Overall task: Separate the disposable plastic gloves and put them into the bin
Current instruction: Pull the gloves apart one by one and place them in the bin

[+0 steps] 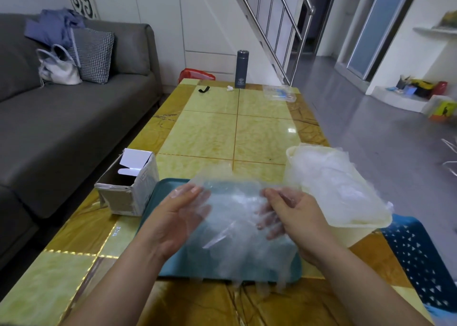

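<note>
tray (163, 187): mostly under gloves (237, 226) | flask (242, 69) label: unreadable | sofa (61, 118): cut left

Left hand (176, 213), right hand (291, 214) raised, fingers seemingly pinching.

Yellow tiled table (210, 132): teal tray (167, 189), cardboard box (128, 194), cream bin (358, 234), dark flask (241, 69).

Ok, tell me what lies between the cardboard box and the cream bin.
Head view: the teal tray, and over it the clear gloves held by the left hand and right hand, sit between cardboard box and bin.
</note>
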Demonstrator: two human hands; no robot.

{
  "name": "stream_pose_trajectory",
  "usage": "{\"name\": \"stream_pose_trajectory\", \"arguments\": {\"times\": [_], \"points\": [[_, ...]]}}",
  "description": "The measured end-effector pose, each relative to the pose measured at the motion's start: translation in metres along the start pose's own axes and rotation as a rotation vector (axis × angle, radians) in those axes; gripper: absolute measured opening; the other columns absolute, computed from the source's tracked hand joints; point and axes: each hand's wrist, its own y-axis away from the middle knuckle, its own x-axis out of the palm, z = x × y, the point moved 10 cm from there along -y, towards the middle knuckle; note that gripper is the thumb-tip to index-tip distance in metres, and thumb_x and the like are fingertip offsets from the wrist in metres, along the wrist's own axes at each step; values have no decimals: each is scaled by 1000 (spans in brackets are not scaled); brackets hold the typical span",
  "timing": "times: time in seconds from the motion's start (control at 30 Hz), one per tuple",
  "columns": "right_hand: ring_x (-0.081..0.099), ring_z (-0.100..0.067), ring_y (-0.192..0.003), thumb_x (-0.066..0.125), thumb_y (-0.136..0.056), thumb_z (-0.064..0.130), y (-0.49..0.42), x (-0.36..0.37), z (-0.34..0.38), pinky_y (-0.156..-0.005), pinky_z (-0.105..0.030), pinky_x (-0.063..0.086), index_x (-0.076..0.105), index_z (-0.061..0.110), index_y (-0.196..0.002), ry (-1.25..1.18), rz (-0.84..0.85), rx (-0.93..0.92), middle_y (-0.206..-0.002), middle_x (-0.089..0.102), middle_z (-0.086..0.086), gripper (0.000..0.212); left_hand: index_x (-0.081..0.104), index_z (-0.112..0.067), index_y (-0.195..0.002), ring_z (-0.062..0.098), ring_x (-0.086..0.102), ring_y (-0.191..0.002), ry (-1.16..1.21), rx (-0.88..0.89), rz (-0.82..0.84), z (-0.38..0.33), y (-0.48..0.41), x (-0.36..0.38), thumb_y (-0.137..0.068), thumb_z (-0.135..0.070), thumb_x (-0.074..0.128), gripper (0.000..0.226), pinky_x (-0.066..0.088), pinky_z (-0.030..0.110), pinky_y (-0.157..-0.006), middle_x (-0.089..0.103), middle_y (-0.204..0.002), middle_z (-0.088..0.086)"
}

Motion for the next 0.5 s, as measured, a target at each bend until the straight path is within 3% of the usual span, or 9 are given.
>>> {"name": "stream_pose_trajectory", "arguments": {"times": [0.07,0.3,0.4,0.5], "points": [[72,-30,-65,62,-101,28,1,-6,23,-49,-33,54,72,15,-104,1,-22,-58,-83,75,-13,16,67,-14,-96,28,70,-111,-23,13,18,-1,4,6,-91,-5,68,10,59,42,-90,71,-114,10],[62,-25,-49,66,-99,21,-23,-90,83,-39,-26,42,68,12,-96,151,-130,-130,-71,72,-14,10,67,-7,-115,31,72,-99,-325,42,21,-5,19,43,-95,-11,63,21,57,44,-91,72,-123,19],[56,-18,-44,69,-97,20,-45,-142,88,-38,-25,40,68,12,-94,282,-243,-122,-65,68,-7,9,65,-7,-119,25,72,-81,-428,15,65,-3,21,82,-90,-12,69,30,57,31,-65,76,-109,16],[54,-16,-45,71,-95,25,-66,-171,84,-40,-23,41,68,13,-88,411,-320,-129,-67,66,-7,14,63,-12,-108,18,67,-74,-561,8,197,-4,21,124,-92,-15,71,18,49,21,-50,73,-103,14]]}}
